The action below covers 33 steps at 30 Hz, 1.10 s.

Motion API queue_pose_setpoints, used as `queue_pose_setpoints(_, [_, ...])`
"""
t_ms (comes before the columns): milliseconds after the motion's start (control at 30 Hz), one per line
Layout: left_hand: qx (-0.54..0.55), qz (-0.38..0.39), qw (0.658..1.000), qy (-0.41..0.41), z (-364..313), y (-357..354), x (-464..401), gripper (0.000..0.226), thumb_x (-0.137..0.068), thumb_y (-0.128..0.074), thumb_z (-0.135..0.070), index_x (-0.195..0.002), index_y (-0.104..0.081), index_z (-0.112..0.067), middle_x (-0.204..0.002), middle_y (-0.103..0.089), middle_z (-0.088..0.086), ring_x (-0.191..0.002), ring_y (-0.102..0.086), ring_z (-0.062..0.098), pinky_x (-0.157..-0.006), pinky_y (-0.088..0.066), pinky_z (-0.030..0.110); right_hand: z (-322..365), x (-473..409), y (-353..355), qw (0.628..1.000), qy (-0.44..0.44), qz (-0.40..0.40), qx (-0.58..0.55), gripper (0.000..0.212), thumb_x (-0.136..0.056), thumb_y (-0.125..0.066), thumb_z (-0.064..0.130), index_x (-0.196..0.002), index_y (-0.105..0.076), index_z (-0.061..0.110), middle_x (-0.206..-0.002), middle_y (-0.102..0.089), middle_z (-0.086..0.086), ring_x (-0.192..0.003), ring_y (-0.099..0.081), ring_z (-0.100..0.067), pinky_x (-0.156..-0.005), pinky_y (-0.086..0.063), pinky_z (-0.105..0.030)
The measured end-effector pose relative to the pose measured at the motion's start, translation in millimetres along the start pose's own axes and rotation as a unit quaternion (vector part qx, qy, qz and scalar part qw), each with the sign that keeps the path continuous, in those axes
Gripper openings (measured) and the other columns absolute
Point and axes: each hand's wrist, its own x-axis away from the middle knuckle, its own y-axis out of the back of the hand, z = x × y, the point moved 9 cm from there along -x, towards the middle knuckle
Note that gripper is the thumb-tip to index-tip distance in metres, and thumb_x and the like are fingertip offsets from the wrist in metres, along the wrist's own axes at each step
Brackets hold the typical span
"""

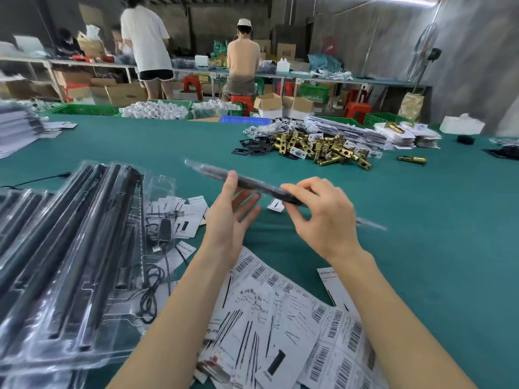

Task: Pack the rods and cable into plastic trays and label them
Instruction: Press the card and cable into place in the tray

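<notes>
Long clear glossy plastic tray (216, 171) with dark rods, blurred: right hand (323, 217) fingers pinch it; left hand (229, 217) fingers straight, spread beneath.

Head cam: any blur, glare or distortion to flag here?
Head view: the packed tray held edge-on between the left hand and right hand is motion-blurred, its ends smeared. Clear plastic trays at left throw glare streaks over the black rods. Wide-angle bending curves the green table edge and far walls. Lighting is even, with soft shadows.
</notes>
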Motion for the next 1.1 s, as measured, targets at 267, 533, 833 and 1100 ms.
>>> queue_pose_setpoints(267, [-0.128, -0.058, 0.986, 0.085, 17.5, 25.9, -4.9, 0.026, -0.097, -0.064, -0.032, -0.108, -0.059, -0.009, -0.114, -0.065, 0.008, -0.102, -0.069, 0.024, -0.078, -0.056, 0.029, -46.3, -92.0, 31.3, 0.966, -0.226, -0.027, -0.124, 0.017, -0.089, -0.070, 0.038, -0.103, -0.076, 0.031, -0.081, -0.066, 0.016, -0.073, -0.059, -0.008, -0.061, -0.045, -0.023])
queue_pose_setpoints(533, [-0.160, 0.054, 0.978, 0.121, 8.4, 10.9, 0.8, 0.082, -0.072, -0.083, -0.040, -0.136, -0.045, -0.008, -0.119, -0.070, 0.019, -0.098, -0.074, 0.028, -0.076, -0.061, 0.029, -105.2, -24.0, -32.5, 0.640, -0.575, -0.085, -0.503, 0.021, -0.097, -0.063, 0.010, -0.117, -0.060, 0.010, -0.098, -0.068, -0.006, -0.069, -0.071, -0.014, -0.059, -0.060, -0.027])
queue_pose_setpoints(833, [-0.109, -0.028, 0.986, 0.119, -3.6, 30.2, -2.5, 0.008, -0.094, -0.063, -0.004, -0.101, -0.061, 0.001, -0.096, -0.070, 0.015, -0.077, -0.076, 0.019, -0.061, -0.060, 0.023, -68.3, 80.3, -83.3, 0.418, -0.662, -0.100, -0.615, 0.010, -0.090, -0.071, 0.001, -0.096, -0.064, 0.002, -0.098, -0.069, -0.016, -0.079, -0.073, -0.027, -0.073, -0.064, -0.039])
queue_pose_setpoints(1100, [0.010, -0.160, 0.984, 0.083, -14.0, 60.4, -5.9, 0.007, -0.093, -0.059, -0.003, -0.089, -0.054, -0.006, -0.098, -0.056, 0.011, -0.091, -0.064, 0.025, -0.076, -0.061, 0.036, -117.9, 101.4, -54.4, 0.417, -0.664, -0.146, -0.603, 0.011, -0.099, -0.058, 0.012, -0.107, -0.060, 0.005, -0.103, -0.068, -0.020, -0.092, -0.069, -0.030, -0.081, -0.060, -0.044])
